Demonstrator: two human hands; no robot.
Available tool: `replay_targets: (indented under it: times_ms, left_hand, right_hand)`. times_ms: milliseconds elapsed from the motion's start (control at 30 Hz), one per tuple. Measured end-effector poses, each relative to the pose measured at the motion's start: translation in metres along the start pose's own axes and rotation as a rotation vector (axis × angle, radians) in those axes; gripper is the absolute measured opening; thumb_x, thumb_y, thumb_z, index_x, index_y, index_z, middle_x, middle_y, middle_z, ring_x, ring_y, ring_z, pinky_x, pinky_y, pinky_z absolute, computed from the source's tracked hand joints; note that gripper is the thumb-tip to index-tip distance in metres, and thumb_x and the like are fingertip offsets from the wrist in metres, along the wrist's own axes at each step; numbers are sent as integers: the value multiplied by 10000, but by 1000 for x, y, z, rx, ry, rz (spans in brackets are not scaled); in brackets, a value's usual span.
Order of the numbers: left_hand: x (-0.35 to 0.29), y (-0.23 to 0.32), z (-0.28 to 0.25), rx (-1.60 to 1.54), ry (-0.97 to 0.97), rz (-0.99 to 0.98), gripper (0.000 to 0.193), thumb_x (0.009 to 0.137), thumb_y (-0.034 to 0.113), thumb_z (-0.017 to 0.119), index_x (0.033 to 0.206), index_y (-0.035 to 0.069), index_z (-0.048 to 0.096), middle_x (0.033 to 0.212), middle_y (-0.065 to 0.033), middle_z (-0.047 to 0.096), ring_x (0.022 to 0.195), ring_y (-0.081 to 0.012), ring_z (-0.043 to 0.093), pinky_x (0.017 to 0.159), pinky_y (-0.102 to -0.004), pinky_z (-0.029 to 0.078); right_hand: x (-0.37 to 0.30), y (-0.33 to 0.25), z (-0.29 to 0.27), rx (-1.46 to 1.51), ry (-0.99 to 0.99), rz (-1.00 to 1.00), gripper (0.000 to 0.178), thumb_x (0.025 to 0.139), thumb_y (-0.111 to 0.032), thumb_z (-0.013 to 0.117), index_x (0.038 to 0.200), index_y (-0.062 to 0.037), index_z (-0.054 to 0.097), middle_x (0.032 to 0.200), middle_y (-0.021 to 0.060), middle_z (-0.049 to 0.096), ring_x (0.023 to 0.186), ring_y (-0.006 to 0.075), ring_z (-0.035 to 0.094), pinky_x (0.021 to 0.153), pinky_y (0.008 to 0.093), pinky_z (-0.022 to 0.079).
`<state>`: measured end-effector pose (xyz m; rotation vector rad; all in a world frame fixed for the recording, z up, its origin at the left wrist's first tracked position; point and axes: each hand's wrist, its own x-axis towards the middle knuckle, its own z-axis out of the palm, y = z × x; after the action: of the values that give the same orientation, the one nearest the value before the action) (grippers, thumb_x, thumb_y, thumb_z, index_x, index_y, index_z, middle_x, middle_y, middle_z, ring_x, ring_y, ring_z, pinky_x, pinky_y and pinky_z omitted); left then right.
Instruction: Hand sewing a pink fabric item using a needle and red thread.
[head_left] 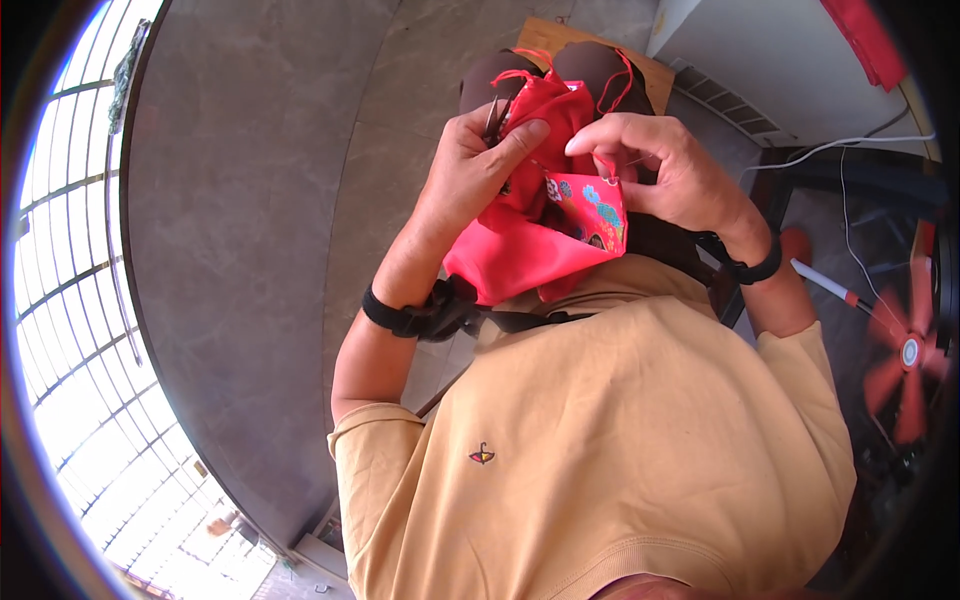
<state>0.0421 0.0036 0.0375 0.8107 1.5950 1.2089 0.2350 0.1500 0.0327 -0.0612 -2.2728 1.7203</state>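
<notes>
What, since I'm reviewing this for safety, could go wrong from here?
The slim, pointed metal tool at the left hand sits close to the red cloth, so it might snag the fabric or prick a finger.
The loose red cord above the right hand could get tangled.
The cloth rests around the lap rather than on a table, so it might slide if the grip loosens.

One head-worn fisheye looks steeply down from close above the shirt (620,420), toward left hand (472,170) and right hand (682,165).
</notes>
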Motion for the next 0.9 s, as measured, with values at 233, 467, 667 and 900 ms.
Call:
replay_targets:
  times_ms: [233,467,667,900]
  left_hand:
    - [-5,3,-5,-13,-51,-42,228,977,255,730,1041,37,724,786,83,639,684,-6,524,576,-212,433]
    - [-6,1,-4,-141,-151,72,241,1000,217,695,1152,30,690,901,51,672,829,-14,562,731,-221,489]
    - [-8,1,-17,-102,-161,-73,273,1008,268,685,1155,37,682,853,64,642,778,-9,574,692,-211,500]
    - [-6,-4,-17,-246,-180,-141,264,1011,255,681,1174,48,677,822,70,619,732,-8,567,652,-211,504]
  right_hand:
    - [17,-6,10,-71,-35,-155,133,810,39,743,906,-30,683,840,77,671,787,264,670,701,348,533]
    - [33,-12,22,-370,276,-153,165,808,-36,780,906,7,654,846,156,660,781,350,661,674,396,527]
    - [17,-33,12,-327,-123,-7,169,813,-70,767,893,8,640,814,174,629,774,388,633,671,424,508]
    - [16,-31,18,-436,-150,-39,123,872,-132,723,883,-32,653,828,139,637,762,362,634,659,435,503]
